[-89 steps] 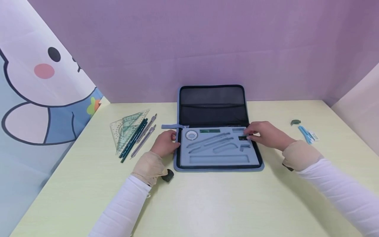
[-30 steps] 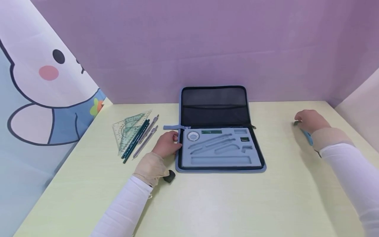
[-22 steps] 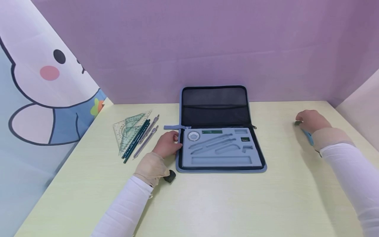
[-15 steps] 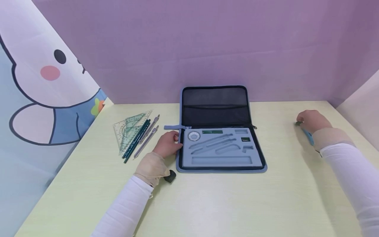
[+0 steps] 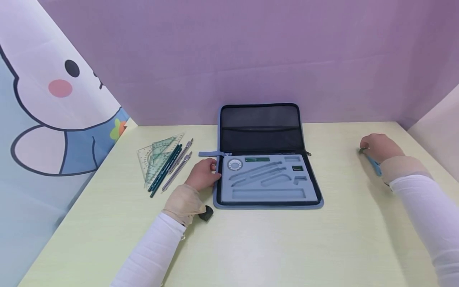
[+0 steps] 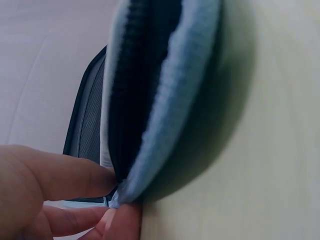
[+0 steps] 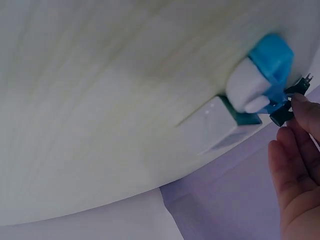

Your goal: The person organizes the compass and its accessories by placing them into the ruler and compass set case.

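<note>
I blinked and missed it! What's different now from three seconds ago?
The right grip moved right, from the open case to the small dark green piece, which it now pinches. The left grip stayed at the case's left edge; the pencils and set squares stayed put.

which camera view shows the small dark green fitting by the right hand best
The right wrist view: there the small dark green fitting appears largest, held by the right hand, though partly covered. The head view shows just a tiny part at the hand; the left wrist view doesn't show it.
</note>
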The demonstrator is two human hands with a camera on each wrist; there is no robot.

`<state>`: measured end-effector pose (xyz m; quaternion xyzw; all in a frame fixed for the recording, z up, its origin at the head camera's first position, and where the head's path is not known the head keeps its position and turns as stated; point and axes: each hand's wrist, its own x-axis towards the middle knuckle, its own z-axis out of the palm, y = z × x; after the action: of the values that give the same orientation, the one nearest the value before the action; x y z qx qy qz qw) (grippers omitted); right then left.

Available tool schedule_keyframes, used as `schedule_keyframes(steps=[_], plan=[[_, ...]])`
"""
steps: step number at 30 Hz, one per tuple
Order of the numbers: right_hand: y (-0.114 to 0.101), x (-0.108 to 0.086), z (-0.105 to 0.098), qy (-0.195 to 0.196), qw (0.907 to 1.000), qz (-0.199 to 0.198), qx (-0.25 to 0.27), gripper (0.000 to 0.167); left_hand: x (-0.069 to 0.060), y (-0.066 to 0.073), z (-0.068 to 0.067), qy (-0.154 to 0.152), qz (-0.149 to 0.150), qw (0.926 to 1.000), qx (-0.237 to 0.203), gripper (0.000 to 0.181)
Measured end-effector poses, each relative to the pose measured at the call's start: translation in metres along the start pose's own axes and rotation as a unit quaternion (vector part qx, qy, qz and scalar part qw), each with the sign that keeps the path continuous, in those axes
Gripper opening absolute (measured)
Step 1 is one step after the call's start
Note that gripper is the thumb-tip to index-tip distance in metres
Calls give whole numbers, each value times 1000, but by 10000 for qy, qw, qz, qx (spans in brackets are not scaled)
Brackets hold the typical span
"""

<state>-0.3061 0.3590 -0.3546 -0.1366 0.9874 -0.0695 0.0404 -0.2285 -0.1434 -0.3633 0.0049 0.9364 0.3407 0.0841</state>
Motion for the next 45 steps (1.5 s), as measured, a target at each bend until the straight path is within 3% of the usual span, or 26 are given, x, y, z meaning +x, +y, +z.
schedule_keyframes(steps=[10, 18, 27, 36, 45], plan=[[4, 0, 3, 56, 9998, -178, 47, 14, 0, 0, 0, 16, 58, 10000, 37, 40], [-5, -2, 2, 273, 9985, -358, 296, 15, 0, 0, 1, 3, 63, 10000, -12, 41], [-34, -4, 1, 600, 9910, -1169, 272, 9, -1, 0, -1, 11, 71, 10000, 12, 41], [-68, -5, 6, 725, 9847, -1521, 439, 14, 0, 0, -1, 4, 28, 10000, 59, 41], [-95, -9, 9, 950, 9710, -2073, 718, 19, 0, 1, -1, 4, 13, 9999, 106, 42]])
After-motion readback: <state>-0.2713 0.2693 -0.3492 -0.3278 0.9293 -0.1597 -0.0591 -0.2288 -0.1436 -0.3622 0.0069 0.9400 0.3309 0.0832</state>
